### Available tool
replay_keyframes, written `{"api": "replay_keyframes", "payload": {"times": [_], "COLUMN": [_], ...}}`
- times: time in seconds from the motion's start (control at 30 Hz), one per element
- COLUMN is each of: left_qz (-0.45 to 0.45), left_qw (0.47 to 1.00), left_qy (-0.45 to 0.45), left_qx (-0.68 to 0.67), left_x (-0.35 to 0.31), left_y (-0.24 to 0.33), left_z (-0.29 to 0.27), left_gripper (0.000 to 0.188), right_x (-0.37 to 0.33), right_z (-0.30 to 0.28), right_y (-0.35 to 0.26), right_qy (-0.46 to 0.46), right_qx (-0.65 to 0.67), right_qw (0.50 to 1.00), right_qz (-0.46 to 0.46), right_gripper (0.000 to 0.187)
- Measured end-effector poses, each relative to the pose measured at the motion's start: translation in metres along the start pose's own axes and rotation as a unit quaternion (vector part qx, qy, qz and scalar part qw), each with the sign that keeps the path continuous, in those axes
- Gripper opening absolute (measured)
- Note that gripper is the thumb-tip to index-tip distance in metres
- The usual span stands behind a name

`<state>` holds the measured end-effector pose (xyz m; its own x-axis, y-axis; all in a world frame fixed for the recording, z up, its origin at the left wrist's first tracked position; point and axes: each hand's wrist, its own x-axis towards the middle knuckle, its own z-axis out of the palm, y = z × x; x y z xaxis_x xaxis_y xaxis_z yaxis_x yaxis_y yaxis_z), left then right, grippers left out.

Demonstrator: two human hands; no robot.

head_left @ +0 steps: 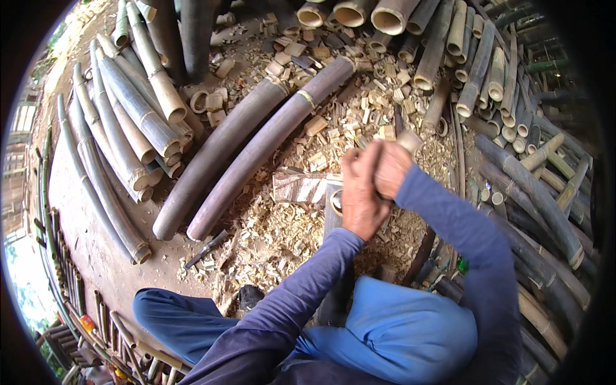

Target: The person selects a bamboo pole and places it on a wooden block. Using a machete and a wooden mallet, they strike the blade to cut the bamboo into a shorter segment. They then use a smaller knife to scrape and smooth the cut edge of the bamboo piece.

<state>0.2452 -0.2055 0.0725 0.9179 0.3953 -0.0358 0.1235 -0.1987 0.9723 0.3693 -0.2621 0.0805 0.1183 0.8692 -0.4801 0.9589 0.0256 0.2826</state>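
Note:
My left hand (363, 196) is closed at the middle of the scene, just right of the rim of an upright bamboo tube (335, 202). Its fingers hide whatever they grip. Against it, my right hand (390, 168) is curled shut and slightly blurred. A pale, smeared piece (409, 140) shows just beyond the right hand; its kind and whether that hand holds it are unclear. Left of the tube lies a rough, chopped wooden block (300, 188). The dark bamboo tube stands between my knees, its lower part partly behind my left sleeve.
Two long dark bamboo poles (221, 157) lie left of the block. A narrow dark-handled tool (206, 249) rests on the ground. Wood chips (282, 237) cover the floor. Cut bamboo lengths (138, 128) are stacked at left, more bamboo (478, 70) at upper right and along the right.

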Motion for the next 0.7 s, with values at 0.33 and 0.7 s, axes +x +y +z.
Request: {"api": "replay_keyframes", "payload": {"times": [0.33,0.7], "left_qz": [0.102,0.063], "left_qw": [0.911,0.986], "left_qy": [-0.384,0.148], "left_qx": [0.112,-0.035], "left_x": [0.015,0.007], "left_y": [0.022,0.008], "left_z": [0.002,-0.037], "left_gripper": [0.080,0.097], "right_x": [-0.077,0.026], "right_z": [0.054,-0.058], "right_y": [-0.044,0.000], "right_qy": [-0.043,-0.044], "right_qx": [0.468,0.083], "right_qw": [0.864,0.996], "right_qz": [0.181,-0.007], "right_gripper": [0.024,0.028]}}
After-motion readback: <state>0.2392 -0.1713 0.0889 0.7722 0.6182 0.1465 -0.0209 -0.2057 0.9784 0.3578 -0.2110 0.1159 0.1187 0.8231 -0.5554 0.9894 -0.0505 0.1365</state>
